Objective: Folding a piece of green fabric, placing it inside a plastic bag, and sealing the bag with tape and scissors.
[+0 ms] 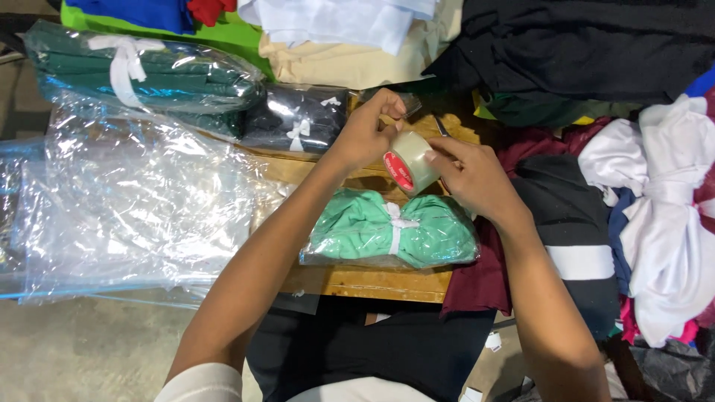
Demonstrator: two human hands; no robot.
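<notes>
Holding: my right hand gripped the tape roll above the wooden surface, near its far edge.
Left hand: fingers pinched the loose tape end.
Handling: I judged the roll light, stiff, sticky; best held by its rim.

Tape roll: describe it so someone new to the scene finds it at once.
Start at the wooden table in the middle, with the bagged green garment on it. Just above that bag, both hands meet around the tape roll. It is the only small round thing there: clear tape on a red-and-white core.
</notes>
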